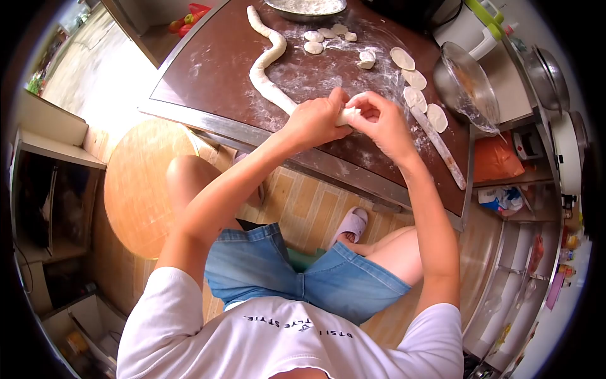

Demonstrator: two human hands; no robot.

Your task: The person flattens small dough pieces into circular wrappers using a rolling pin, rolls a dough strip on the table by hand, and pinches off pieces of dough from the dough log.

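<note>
A long rope of dough (270, 55) winds down the brown tabletop to my hands. Near its lower end, my left hand (317, 120) is wrapped round it. At the tip poking out of that grip, my right hand (379, 120) pinches the dough between thumb and fingers. Several small dough pieces (314, 47) lie beyond my hands, with one floury lump (367, 60) nearer. To the right is a line of flat round wrappers (415, 79). A flour-dusted rolling pin (442, 151) lies slanted below them.
A bowl of flour (307, 6) stands at the table's far edge. A metal bowl (466, 85) with residue inside is at the right edge. On the left, a round wooden stool (148, 189) stands beside the table.
</note>
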